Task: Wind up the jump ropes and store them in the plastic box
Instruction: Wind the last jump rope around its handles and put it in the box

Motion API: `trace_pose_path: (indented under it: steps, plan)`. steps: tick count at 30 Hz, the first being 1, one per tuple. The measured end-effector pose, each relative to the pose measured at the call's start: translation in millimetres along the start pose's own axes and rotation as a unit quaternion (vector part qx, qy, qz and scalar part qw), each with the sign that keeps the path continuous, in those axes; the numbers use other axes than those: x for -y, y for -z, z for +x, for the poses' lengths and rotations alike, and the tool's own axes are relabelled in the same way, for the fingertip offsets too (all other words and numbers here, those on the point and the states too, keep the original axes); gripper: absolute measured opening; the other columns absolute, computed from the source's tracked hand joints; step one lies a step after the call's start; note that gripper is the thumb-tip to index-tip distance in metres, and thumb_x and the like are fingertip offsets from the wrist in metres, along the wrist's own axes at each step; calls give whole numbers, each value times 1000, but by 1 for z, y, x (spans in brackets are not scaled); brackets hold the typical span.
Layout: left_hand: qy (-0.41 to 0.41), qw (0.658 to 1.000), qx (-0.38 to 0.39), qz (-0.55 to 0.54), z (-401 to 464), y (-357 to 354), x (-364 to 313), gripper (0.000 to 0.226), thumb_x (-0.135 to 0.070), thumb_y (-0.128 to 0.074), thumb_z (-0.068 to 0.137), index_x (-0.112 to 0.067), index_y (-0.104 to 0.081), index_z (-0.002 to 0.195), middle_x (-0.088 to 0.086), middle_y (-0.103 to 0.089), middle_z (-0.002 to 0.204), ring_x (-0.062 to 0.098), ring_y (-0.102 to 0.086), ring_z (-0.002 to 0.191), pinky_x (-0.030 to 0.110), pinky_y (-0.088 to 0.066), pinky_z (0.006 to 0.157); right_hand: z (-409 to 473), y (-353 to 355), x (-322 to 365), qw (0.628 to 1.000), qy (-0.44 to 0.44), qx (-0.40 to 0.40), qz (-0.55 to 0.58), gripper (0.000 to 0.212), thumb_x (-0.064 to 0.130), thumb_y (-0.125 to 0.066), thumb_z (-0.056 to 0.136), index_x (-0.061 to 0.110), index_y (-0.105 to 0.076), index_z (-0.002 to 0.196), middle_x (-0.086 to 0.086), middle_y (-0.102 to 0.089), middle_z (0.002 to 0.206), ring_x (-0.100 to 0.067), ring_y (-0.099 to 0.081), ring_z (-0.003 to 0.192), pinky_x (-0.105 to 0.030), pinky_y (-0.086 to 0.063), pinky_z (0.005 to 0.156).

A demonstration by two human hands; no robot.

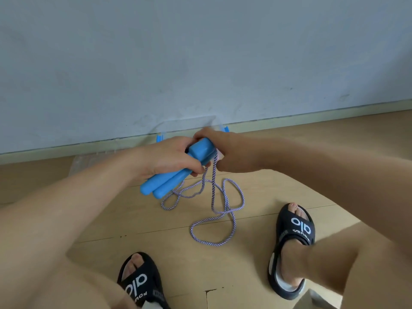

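**Jump rope held above wooden floor, plastic box at wall**

Wooden floor (223, 270) planks fill the lower view, meeting a pale skirting board and a grey-blue wall (200, 52).

Nearest the camera, 2 black slide sandals rest flat on the floor: the left sandal (142, 284) at the bottom edge, the right sandal (294, 233) further forward and to the right. Both carry white lettering on the strap.

Between the sandals, the striped white-and-purple rope (214, 210) lies in several loose loops on the floor. 2 strands rise from the loops to the hands.

Above the loops, the left hand (169, 159) grips 2 blue handles (169, 181) side by side, fingers curled round them. Their rounded free ends point down and to the left. The right hand (225, 150) covers the upper ends of the handles, fingers curled there where the rope strands come up; the exact hold on the strands is hidden.

Beyond the hands, a clear plastic box (187, 124) with blue latches stands against the wall, partly hidden by both hands. Its contents cannot be made out.
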State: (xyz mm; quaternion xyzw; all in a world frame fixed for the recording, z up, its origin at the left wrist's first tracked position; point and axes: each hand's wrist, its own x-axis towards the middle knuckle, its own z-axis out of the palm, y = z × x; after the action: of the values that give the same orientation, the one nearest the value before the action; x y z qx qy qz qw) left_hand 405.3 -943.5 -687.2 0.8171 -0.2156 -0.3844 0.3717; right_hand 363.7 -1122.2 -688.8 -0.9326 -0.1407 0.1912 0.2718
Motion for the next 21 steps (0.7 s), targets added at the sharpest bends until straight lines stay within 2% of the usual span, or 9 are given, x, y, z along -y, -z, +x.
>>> trace_pose_path:
  steps: [3, 5, 7, 10, 12, 14, 16, 18, 21]
  plan:
    - [-17, 1000, -8, 9, 1, 5, -2, 23, 0, -68, 83, -21, -64, 92, -12, -67, 70, 4, -61, 62, 18, -49, 57, 9, 0, -1, 1000, 4, -21, 15, 74, 3, -61, 85, 23, -27, 148, 3, -49, 107, -7, -48, 81, -11, -38, 60]
    - [-24, 999, -19, 21, 2, 11, -4, 21, -3, -70, 82, -18, -64, 94, 3, -70, 81, 10, -63, 69, 28, -55, 65, 14, 2, -3, 998, -10, -30, 58, 84, 3, -68, 81, 27, -25, 149, 7, -50, 102, -13, -51, 88, -16, -41, 66]
    - [-28, 999, -20, 35, 1, 16, -5, 23, -6, -73, 80, -13, -63, 99, 14, -69, 95, 18, -64, 76, 41, -55, 77, 16, 6, -8, 992, -27, -39, 118, 80, 5, -73, 76, 27, -35, 143, 6, -55, 104, -13, -56, 88, -21, -46, 70]
    - [-43, 998, -24, 36, -2, 21, -6, 24, -1, -71, 80, -11, -61, 99, 12, -67, 90, 16, -62, 78, 44, -52, 81, 19, 10, -12, 988, -38, -28, 146, 35, 11, -75, 75, 21, -60, 105, 4, -66, 88, -9, -63, 75, -27, -51, 69]
    - [-44, 998, -29, 27, -2, 25, -6, 22, -1, -69, 82, -12, -59, 98, 3, -66, 82, 13, -62, 74, 34, -50, 74, 20, 11, -12, 992, -47, -4, 114, 13, 16, -71, 80, 17, -60, 87, 3, -67, 73, -9, -67, 67, -25, -50, 66]
    - [-35, 998, -32, 39, -1, 28, -3, 21, -4, -69, 84, -17, -57, 97, -4, -67, 81, 12, -65, 73, 28, -52, 71, 21, 14, -12, 993, -57, -1, 106, 9, 19, -68, 84, 14, -62, 89, 1, -65, 69, -14, -70, 65, -24, -50, 62]
    - [-21, 998, -30, 59, 1, 30, 1, 21, -8, -71, 84, -18, -57, 96, -5, -67, 84, 12, -66, 72, 33, -54, 75, 20, 17, -11, 989, -66, 2, 134, 12, 17, -67, 87, 11, -65, 96, 1, -56, 67, -20, -70, 61, -23, -53, 56]
    - [-9, 995, -32, 90, 3, 32, 5, 20, -13, -72, 82, -19, -58, 94, -6, -67, 80, 11, -64, 68, 36, -54, 75, 19, 19, -9, 984, -71, 28, 162, 16, 13, -65, 88, 5, -64, 102, -1, -53, 66, -20, -61, 57, -26, -57, 59]
    - [-4, 987, -41, 153, 6, 31, 9, 18, -14, -70, 79, -20, -57, 90, -6, -62, 74, 10, -59, 62, 36, -53, 70, 14, 21, -9, 969, -81, 72, 221, 30, 24, -64, 92, 7, -59, 116, -9, -64, 85, -17, -63, 63, -29, -58, 65]
